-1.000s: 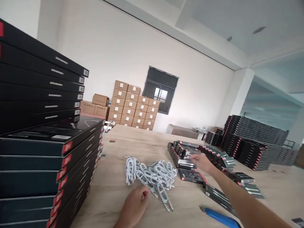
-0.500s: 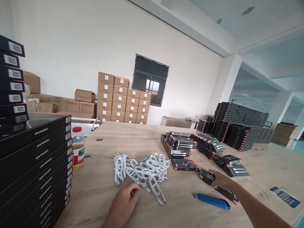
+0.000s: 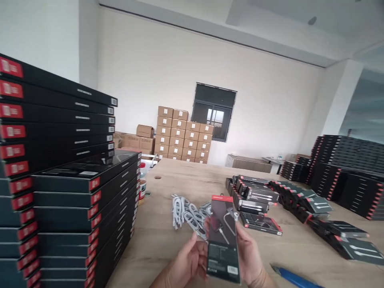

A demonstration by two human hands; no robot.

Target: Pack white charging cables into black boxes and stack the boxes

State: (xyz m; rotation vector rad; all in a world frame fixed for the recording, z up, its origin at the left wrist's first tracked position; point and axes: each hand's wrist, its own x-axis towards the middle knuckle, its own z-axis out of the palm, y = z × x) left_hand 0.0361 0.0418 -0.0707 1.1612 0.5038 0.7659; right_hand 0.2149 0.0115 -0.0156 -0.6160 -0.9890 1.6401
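A slim black cable box with a red top edge and a picture of a white cable stands tilted up before me. My right hand grips its right side, with fingertips showing past the left edge from behind. My left hand has its fingers curled against the box's lower left edge; its thumb stands off the box. Behind the box lies a pile of coiled white cables, partly hidden. A blue utility knife lies at lower right, cut off by the frame.
Tall stacks of black boxes rise at left, partly hiding a red-capped bottle. Several small cable boxes lie in rows at right, with more dark stacks behind. Brown cartons stand against the wall beyond the wooden table.
My right hand has brought a cable box from the right side of the table to the front, and my left hand has come to it. The view has turned left.
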